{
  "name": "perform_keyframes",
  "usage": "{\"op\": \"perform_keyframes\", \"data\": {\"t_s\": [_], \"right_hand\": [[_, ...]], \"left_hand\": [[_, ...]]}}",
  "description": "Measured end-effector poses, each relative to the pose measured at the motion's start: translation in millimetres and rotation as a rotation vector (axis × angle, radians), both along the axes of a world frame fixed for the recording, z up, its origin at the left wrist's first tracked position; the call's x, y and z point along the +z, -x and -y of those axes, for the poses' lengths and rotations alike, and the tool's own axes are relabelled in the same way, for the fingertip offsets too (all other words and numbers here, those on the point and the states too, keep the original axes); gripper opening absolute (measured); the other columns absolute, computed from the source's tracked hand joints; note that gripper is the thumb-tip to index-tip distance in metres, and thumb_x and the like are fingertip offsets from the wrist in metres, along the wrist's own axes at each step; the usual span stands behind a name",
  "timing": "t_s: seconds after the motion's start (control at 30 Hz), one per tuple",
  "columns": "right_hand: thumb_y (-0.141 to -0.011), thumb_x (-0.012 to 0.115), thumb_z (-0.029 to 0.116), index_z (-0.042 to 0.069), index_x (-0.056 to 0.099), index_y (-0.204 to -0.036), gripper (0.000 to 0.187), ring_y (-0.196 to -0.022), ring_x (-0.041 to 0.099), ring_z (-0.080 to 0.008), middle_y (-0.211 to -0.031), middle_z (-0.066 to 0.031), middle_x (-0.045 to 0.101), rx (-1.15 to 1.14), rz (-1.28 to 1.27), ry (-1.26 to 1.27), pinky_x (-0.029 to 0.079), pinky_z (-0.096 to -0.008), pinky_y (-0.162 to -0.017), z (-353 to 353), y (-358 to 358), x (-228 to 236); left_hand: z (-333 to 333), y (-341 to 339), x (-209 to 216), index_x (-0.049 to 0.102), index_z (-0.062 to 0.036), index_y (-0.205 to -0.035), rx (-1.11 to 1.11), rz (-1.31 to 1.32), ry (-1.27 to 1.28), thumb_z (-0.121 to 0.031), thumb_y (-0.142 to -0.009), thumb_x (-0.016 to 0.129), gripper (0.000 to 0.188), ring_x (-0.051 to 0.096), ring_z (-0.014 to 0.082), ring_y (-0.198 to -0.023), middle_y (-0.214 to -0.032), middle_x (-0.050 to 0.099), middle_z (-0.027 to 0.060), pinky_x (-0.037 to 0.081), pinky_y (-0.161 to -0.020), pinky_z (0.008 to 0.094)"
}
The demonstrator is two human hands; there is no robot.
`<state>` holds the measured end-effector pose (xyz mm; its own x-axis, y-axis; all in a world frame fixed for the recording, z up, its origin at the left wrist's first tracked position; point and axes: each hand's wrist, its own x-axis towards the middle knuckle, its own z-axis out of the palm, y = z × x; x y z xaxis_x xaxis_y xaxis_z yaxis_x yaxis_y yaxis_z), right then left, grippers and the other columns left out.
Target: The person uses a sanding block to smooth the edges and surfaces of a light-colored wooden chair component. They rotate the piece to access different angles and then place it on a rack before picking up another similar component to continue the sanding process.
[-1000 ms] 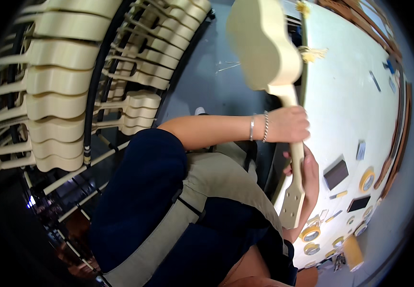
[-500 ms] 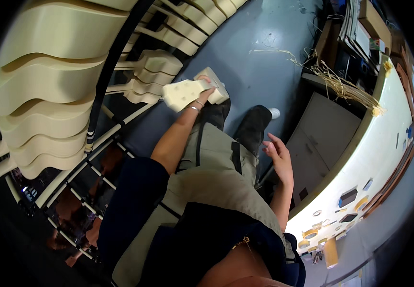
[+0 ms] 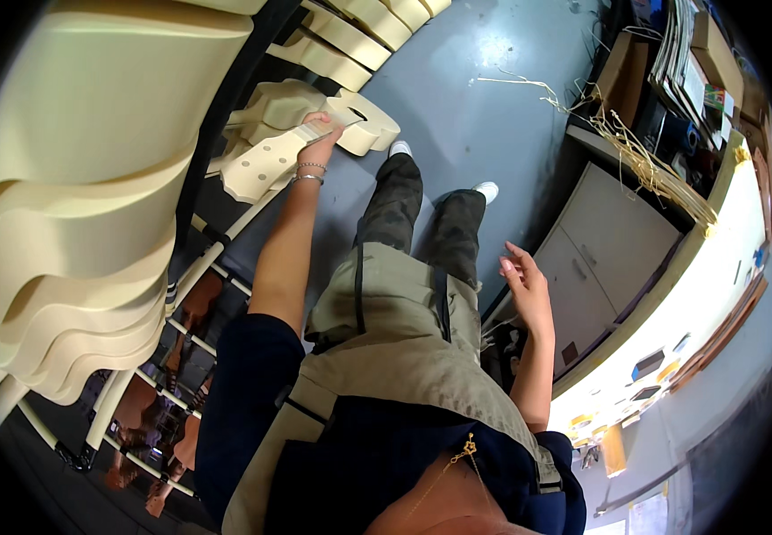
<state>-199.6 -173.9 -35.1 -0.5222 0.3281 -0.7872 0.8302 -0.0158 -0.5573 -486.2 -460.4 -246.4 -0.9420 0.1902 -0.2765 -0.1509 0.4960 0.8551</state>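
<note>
L hand (image 3: pixel 322 143) hides pt. of uke (image 3: pixel 373 127); tbl. bits (image 3: pixel 648 365) unclear.

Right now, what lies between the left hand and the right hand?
The head view shows both trouser legs and blue-grey floor between the left hand and right hand.

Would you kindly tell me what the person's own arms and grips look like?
The left sleeve and right sleeve are short and dark navy. The left wrist carries two silver-coloured bracelets: a chain and a plainer band. The left grip and right grip wear no gloves, and no jewellery shows on the right wrist.
</note>
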Motion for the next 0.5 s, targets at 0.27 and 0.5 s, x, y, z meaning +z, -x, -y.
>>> {"op": "perform_keyframes", "data": {"t_s": [0.27, 0.5], "right_hand": [[-0.091, 0.057, 0.023, 0.004, 0.052, -0.123, 0.038, -0.086, 0.059, -0.0154, -0.096, -0.0107, 0.064, -0.024, 0.055, -0.033, 0.046, -0.0274, -0.079, 3.5, -1.6, 0.1], [-0.091, 0.057, 0.021, 0.002, 0.053, -0.122, 0.037, -0.085, 0.059, -0.0152, -0.094, -0.0103, 0.063, -0.076, 0.085, -0.033, 0.047, -0.0277, -0.077, 19.0, 3.4, -0.6]], "left_hand": [[26.9, 62.9, -19.4, 0.052, -0.0077, -0.092, -0.002, 0.041, 0.036, -0.009, -0.068, 0.075, 0.034, 0.053, 0.0157, -0.084, -0.09, 0.055, 0.0035, 0.046, -0.078, 0.028], [55.9, 155.0, -39.4, 0.051, -0.0119, -0.107, 0.172, 0.445, -0.13, 0.0, -0.073, 0.07, 0.041, 0.061, 0.0165, -0.073, -0.088, 0.06, 0.0048, 0.051, -0.065, 0.0262]]}}
